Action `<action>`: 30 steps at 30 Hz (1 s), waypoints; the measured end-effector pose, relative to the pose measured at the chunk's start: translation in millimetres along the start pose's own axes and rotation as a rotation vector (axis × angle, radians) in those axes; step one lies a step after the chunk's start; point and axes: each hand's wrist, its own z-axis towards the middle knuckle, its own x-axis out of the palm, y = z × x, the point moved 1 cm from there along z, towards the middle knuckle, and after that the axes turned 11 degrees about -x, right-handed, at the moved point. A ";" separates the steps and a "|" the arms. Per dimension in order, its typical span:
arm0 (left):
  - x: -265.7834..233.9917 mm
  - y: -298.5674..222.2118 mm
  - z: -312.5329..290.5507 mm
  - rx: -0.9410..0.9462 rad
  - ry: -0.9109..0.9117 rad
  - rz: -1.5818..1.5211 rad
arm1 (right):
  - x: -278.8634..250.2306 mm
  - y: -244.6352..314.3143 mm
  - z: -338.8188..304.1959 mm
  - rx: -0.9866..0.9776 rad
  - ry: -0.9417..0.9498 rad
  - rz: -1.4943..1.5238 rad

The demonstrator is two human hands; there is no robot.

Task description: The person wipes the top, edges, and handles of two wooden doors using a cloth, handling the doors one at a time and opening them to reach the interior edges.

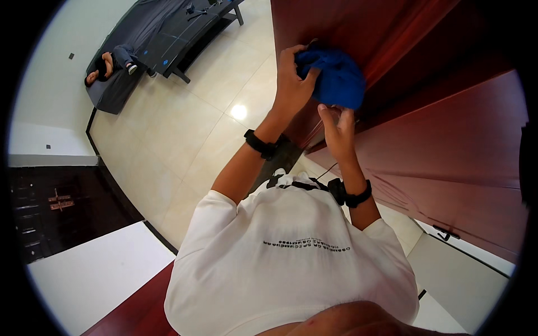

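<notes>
Fingers of the left hand [296, 81] are bent around the left side of a blue cap-like cloth piece [339, 73], in the upper middle of the frame, slightly to the right. The cloth is gripped there: the thumb is laid on the near face, while the other fingertips are partly hidden at the upper edge. The piece is held before a reddish-brown wooden panel [319, 19]; whether the panel is touched by it cannot be told. A little lower, the bottom edge of the cloth is met by the right hand [339, 131], with thumb and forefinger apart; whether anything is pinched by them cannot be told, because the tips are partly covered.

For good handling, it is judged that the cloth should be supported from both sides with light pressure, so that its rounded part is not crushed, and that rubbing against wooden edges should be avoided.

Towards the upper right of the frame, a dark recess [413, 73] is seen beside a broad reddish panel [443, 157]. It appears to belong to a cabinet, but its contents cannot be made out in the shadow.
</notes>
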 end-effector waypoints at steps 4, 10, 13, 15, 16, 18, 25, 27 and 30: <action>-1.0 36.8 -9.1 -0.131 -0.008 0.007 | -3.2 -23.7 -9.8 0.169 0.139 -0.220; -5.2 69.4 -18.1 -0.423 -0.099 0.118 | 5.8 -46.4 -16.8 -0.013 0.127 -0.328; -12.3 36.7 -0.2 -0.161 -0.180 0.065 | 13.4 -33.4 -0.6 -0.039 0.054 -0.130; -17.5 21.4 12.9 0.004 -0.180 0.110 | 14.2 -25.6 9.9 -0.061 0.074 -0.130; -18.0 18.6 15.7 0.093 -0.182 0.150 | 14.4 -22.7 13.0 -0.082 0.091 -0.130; -18.1 22.0 12.0 0.052 -0.157 0.186 | 16.3 -16.7 11.5 -0.028 0.084 -0.051; -17.5 97.5 -13.0 -0.248 0.090 0.349 | 19.5 -53.2 -12.3 0.092 0.153 -0.215; -24.7 81.5 -6.4 -0.294 0.161 0.374 | 15.6 -43.3 -5.8 0.098 0.168 -0.197; -36.0 39.1 15.5 -0.255 0.210 0.394 | 13.6 -6.4 10.4 0.071 0.177 -0.193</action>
